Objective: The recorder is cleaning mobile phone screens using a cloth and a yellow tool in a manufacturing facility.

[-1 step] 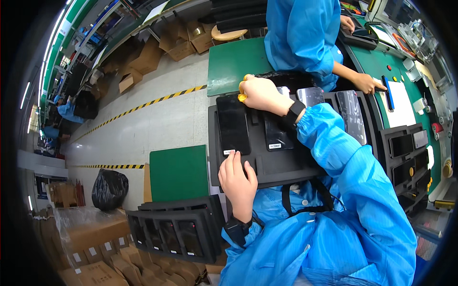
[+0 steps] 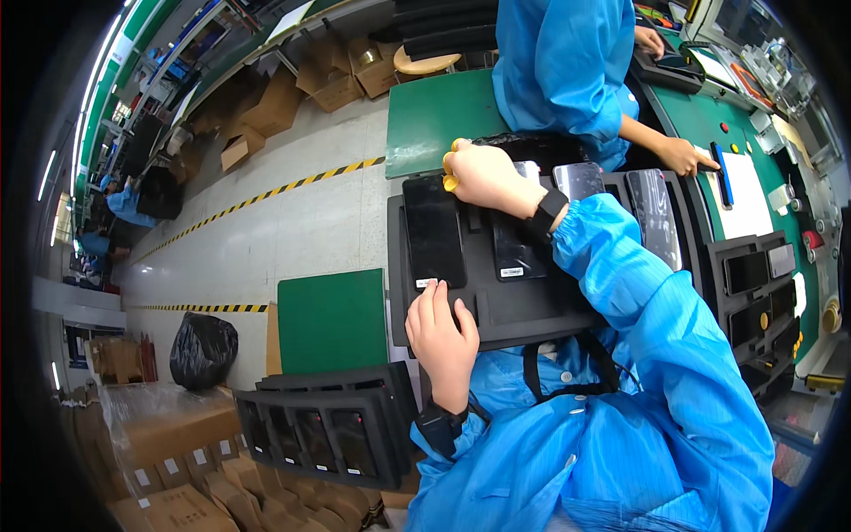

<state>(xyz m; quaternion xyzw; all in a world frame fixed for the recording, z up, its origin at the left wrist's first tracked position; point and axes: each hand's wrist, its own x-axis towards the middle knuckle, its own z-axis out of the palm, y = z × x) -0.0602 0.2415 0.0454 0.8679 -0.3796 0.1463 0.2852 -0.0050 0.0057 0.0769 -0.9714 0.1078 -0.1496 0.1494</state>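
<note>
A black smartphone [image 2: 434, 232] with a small white label at its lower end lies in the left part of a black foam tray [image 2: 532, 310]. My left hand [image 2: 441, 341] reaches its lower edge, fingers stretched out and the tips by the label. At the phone's upper right corner is my right hand [image 2: 489, 175], its fingers curled closed and yellow finger cots on them. What lies between those fingertips is hidden. A second labelled phone [image 2: 517, 244] sits partly under my right wrist. Farther right, the tray holds shiny film-covered phones [image 2: 654, 213].
A co-worker's hand [image 2: 681, 155] points at a blue bar-shaped thing [image 2: 722, 173] on the right-hand bench. Another foam tray of phones [image 2: 746, 270] stands there. Stacked trays [image 2: 319, 439] are at lower left, beside a green board [image 2: 332, 319] and cardboard boxes [image 2: 177, 443].
</note>
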